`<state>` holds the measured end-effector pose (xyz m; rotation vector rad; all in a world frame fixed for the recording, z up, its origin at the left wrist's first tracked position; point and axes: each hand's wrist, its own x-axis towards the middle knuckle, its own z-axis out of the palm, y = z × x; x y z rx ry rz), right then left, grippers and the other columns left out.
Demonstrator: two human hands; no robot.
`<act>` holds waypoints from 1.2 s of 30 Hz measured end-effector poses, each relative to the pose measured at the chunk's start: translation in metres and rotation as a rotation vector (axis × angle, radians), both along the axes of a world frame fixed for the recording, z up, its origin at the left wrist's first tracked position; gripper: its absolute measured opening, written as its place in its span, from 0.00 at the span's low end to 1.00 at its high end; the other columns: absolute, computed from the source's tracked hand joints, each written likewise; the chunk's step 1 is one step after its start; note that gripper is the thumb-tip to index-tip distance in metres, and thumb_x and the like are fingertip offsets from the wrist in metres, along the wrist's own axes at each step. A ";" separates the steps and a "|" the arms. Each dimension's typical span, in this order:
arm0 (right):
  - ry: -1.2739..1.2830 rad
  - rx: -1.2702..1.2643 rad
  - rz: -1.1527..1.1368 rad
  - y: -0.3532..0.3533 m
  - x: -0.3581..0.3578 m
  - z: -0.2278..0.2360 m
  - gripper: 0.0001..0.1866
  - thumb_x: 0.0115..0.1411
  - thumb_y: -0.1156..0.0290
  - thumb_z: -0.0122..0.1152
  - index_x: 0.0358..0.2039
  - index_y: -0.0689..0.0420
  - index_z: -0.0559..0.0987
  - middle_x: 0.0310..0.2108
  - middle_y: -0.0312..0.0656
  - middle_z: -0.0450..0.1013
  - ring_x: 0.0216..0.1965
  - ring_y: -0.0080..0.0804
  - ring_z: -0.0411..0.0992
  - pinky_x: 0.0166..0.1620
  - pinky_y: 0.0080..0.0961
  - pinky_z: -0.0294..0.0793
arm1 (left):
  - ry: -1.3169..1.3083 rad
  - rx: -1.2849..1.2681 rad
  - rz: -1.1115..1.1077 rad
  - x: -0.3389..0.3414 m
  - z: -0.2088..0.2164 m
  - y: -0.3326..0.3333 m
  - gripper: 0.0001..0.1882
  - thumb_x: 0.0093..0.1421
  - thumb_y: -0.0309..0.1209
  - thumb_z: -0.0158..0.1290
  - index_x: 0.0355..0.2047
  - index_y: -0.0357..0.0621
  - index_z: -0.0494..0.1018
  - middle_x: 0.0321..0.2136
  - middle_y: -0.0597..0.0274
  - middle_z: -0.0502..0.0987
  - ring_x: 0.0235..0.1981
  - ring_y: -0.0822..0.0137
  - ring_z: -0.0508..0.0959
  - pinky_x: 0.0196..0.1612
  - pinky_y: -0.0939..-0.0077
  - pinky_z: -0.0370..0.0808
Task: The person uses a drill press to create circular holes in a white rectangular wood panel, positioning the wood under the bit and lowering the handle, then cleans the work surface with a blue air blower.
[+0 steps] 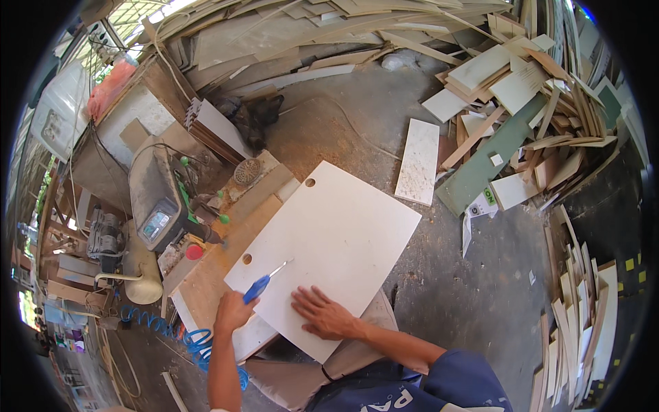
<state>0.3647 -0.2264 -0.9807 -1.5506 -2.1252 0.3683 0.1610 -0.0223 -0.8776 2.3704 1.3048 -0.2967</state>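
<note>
A white rectangular board (343,240) lies aslant across a wooden work table (237,237) and above my lap. Two round holes show near its left edge. My left hand (235,310) is closed around a blue air blow gun (257,289), whose thin metal nozzle points up and right over the board's surface. My right hand (322,314) rests flat on the lower part of the board, fingers spread, gripping nothing. A coiled blue air hose (199,342) hangs beside my left forearm; its join to the gun is hidden.
At left stands a dusty machine with a small display (157,220) and a red button (194,252). A loose white board (417,162) lies on the floor beyond. Offcuts pile up at the far right (522,123), and upright strips (576,316) stand at the right.
</note>
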 end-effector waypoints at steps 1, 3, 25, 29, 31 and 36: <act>0.009 0.011 0.039 -0.002 -0.007 0.005 0.35 0.70 0.52 0.48 0.68 0.64 0.62 0.74 0.53 0.50 0.76 0.50 0.42 0.76 0.50 0.37 | 0.008 0.008 0.032 -0.012 0.014 -0.010 0.21 0.57 0.46 0.63 0.28 0.35 0.83 0.26 0.34 0.79 0.32 0.37 0.81 0.40 0.49 0.76; 0.026 -0.007 -0.007 -0.006 -0.004 0.007 0.35 0.70 0.52 0.48 0.68 0.63 0.62 0.74 0.52 0.50 0.76 0.50 0.42 0.76 0.50 0.37 | 0.014 0.028 0.095 -0.025 0.038 -0.026 0.21 0.57 0.47 0.63 0.27 0.37 0.83 0.24 0.35 0.79 0.29 0.38 0.81 0.38 0.50 0.76; -0.305 -0.180 -0.945 0.103 0.233 -0.058 0.42 0.71 0.42 0.40 0.73 0.62 0.54 0.75 0.59 0.42 0.76 0.60 0.34 0.72 0.63 0.29 | -0.053 0.153 0.453 -0.105 0.034 -0.108 0.23 0.60 0.46 0.62 0.29 0.33 0.82 0.27 0.33 0.79 0.34 0.35 0.80 0.40 0.45 0.75; -0.247 -0.018 -0.391 0.150 0.070 -0.032 0.42 0.69 0.42 0.45 0.72 0.60 0.56 0.75 0.55 0.44 0.76 0.59 0.36 0.71 0.68 0.31 | -0.013 0.185 0.546 -0.121 0.017 -0.099 0.26 0.60 0.49 0.62 0.29 0.31 0.82 0.28 0.32 0.80 0.34 0.35 0.81 0.41 0.45 0.76; -0.250 -0.013 -0.058 0.147 -0.011 -0.013 0.42 0.69 0.40 0.43 0.73 0.57 0.56 0.76 0.50 0.43 0.77 0.55 0.36 0.72 0.66 0.30 | 0.003 0.142 0.574 -0.129 0.007 -0.096 0.25 0.60 0.48 0.62 0.29 0.31 0.82 0.28 0.32 0.80 0.34 0.35 0.81 0.41 0.45 0.76; -0.181 0.023 0.251 0.138 -0.070 -0.010 0.38 0.70 0.43 0.41 0.71 0.57 0.61 0.75 0.50 0.49 0.76 0.50 0.40 0.75 0.55 0.32 | -0.066 0.171 0.689 -0.155 -0.006 -0.088 0.24 0.60 0.47 0.62 0.29 0.32 0.82 0.29 0.32 0.80 0.35 0.34 0.81 0.42 0.46 0.76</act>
